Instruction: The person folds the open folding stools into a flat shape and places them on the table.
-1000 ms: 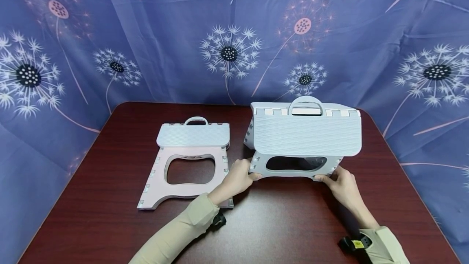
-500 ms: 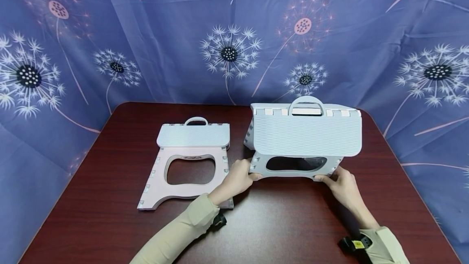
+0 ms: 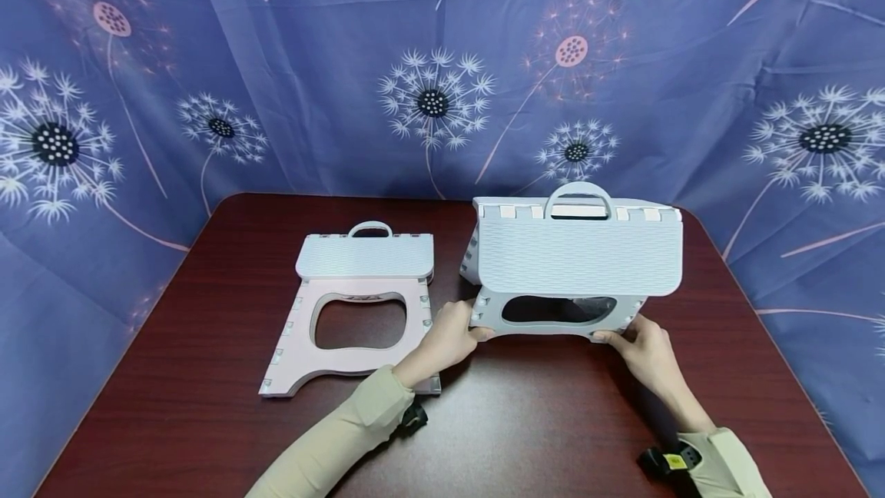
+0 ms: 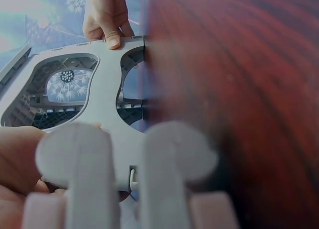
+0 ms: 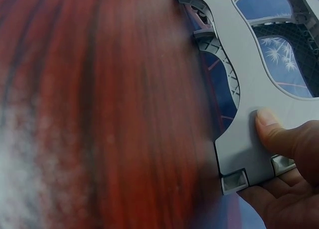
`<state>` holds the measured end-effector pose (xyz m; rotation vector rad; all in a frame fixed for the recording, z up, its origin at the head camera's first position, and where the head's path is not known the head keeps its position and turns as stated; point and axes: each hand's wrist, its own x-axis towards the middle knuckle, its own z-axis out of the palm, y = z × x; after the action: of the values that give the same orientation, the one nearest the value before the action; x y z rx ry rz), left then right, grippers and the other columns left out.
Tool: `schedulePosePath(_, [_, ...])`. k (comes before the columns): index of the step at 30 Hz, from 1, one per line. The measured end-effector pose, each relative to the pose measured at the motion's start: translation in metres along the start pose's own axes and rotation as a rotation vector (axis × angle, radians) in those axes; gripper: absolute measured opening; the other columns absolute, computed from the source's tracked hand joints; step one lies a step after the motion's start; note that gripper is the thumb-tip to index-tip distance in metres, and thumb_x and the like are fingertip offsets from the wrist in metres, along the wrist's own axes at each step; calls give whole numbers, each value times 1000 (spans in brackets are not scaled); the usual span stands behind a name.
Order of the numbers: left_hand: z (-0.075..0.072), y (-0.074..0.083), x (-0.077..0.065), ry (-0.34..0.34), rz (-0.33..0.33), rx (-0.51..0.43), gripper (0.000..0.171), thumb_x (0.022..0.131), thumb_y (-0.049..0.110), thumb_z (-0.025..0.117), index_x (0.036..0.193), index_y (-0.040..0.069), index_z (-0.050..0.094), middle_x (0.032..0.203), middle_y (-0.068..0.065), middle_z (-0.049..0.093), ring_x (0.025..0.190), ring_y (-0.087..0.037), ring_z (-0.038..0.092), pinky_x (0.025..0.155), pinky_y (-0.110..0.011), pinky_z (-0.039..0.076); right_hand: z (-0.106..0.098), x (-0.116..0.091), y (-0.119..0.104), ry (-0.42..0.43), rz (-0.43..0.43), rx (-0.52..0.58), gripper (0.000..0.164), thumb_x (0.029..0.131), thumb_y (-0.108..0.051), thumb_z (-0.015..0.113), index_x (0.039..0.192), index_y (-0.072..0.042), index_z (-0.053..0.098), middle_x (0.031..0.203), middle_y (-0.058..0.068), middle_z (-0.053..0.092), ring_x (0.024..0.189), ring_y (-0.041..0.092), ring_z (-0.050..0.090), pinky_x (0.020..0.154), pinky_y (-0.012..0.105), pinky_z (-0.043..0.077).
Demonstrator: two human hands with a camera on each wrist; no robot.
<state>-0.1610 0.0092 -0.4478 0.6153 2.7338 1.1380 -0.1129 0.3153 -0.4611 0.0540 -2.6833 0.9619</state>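
Observation:
An unfolded folding step stool (image 3: 581,256), pale grey-blue with a carry handle on top, stands at the back right of the table. Its near side panel has an oval opening and faces me. My left hand (image 3: 448,335) grips the panel's lower left leg, thumb on the front. At the lower right leg, my right hand (image 3: 648,352) grips likewise; in the right wrist view its thumb (image 5: 271,129) presses the panel's face while the other fingers lie behind. To the left, a second folding stool (image 3: 365,256), with a pinkish panel, lies flat and folded, partly covered by my left forearm.
A dark red-brown wooden table (image 3: 525,421) bears both stools. Behind and at the sides hangs a blue cloth (image 3: 332,98) printed with dandelions. In the left wrist view, blurred pale prongs (image 4: 169,169) of part of a stool fill the foreground.

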Motion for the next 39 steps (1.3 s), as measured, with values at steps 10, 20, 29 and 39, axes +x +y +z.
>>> schedulePosePath(10, [0, -1, 0, 1, 1, -17, 18, 83, 21, 76, 81, 7, 66, 69, -5, 70, 62, -8, 58, 52, -22, 44, 1, 1, 1, -5, 6, -4, 16, 77, -11, 80, 86, -6, 67, 74, 9, 73, 66, -11, 52, 58, 14, 35])
schedulePosePath(20, [0, -1, 0, -3, 2, -30, 18, 83, 21, 76, 83, 6, 66, 70, -5, 70, 64, -9, 60, 52, -22, 44, 1, 1, 0, -7, 0, 4, 16, 78, -12, 79, 86, -6, 68, 75, 9, 73, 66, -10, 52, 59, 14, 35])
schedulePosePath(29, [1, -2, 0, 7, 10, -20, 17, 82, 20, 77, 82, 6, 66, 69, -5, 71, 62, -11, 62, 51, -23, 44, 1, 2, 0, -2, -10, 10, 14, 77, -11, 80, 86, -6, 69, 74, 8, 73, 66, -10, 51, 58, 14, 35])
schedulePosePath(39, [1, -1, 1, 1, -17, -32, 19, 83, 20, 77, 78, 6, 66, 69, -5, 70, 61, -10, 60, 50, -22, 43, 2, 2, 0, -3, -7, 8, 14, 78, -10, 79, 85, -5, 68, 74, 9, 72, 65, -10, 51, 58, 14, 35])
